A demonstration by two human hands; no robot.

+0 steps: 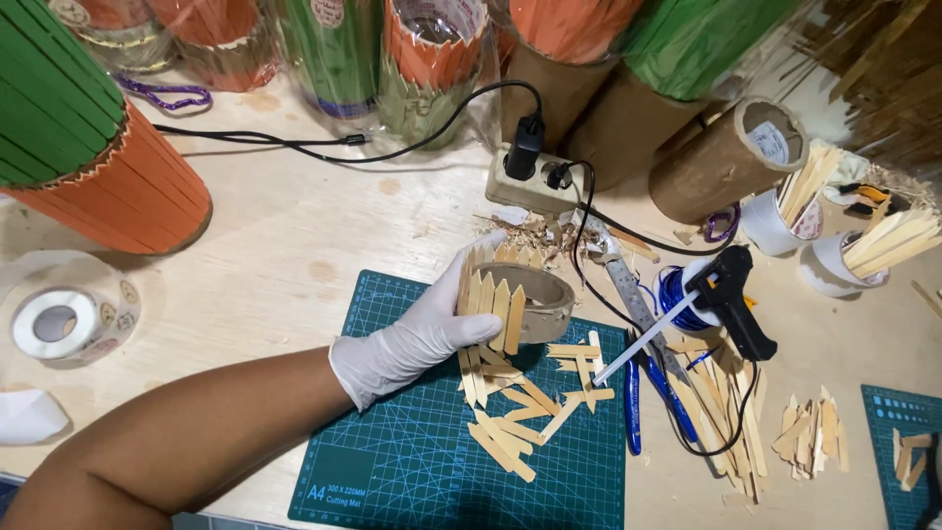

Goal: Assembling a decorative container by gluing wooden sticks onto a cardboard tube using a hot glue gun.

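My left hand (424, 329), in a white glove, grips a short cardboard ring (546, 299) with pointed wooden sticks glued around its outside. It holds the ring just above the green cutting mat (412, 461). Loose pointed wooden sticks (515, 407) lie scattered on the mat under the hand. A black hot glue gun (728, 294) with a white glue stick rests to the right of the ring, with nobody holding it. My right hand is out of view.
A power strip (530, 182) with black cords sits behind the mat. Blue-handled pliers (636, 378) lie right of the mat. Green and orange stick-covered cylinders (88, 147), cardboard tubes (726, 162), cups of sticks (844, 260) and a sticker roll (59, 319) surround the workspace.
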